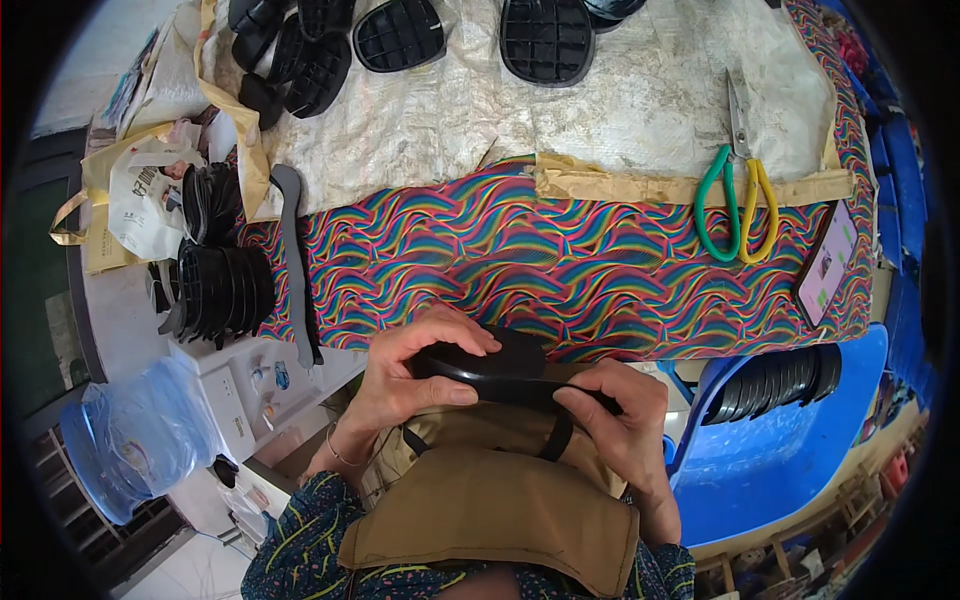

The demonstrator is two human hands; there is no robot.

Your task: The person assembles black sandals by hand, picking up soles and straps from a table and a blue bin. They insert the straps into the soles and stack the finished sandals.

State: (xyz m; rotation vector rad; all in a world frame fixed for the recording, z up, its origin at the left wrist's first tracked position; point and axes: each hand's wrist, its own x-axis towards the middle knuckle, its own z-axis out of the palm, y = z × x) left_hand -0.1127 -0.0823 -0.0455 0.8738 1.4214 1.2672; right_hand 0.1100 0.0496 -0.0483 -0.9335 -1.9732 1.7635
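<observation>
Over my lap, both hands grip a glossy black shoe sole [500,362] with a rounded edge. My left hand [415,365] is closed round its left end, the thumb on the near edge and the fingers on top. With thumb and fingers, my right hand [622,395] pinches the narrower right end, where a thin black edge shows. A dark band [556,438] shows below it against the brown apron [490,510]; whether it joins the sole I cannot tell. A long dark strip [292,260] lies on the patterned cloth [450,260] at the left.
Green-and-yellow-handled scissors [738,190] and a phone [826,265] lie at the right. Gridded black soles [400,35] sit on the pale sheet [650,100] at the back. Stacked black pieces [225,290] stand left; a blue tub [780,480] at right holds a row of black pieces [775,385].
</observation>
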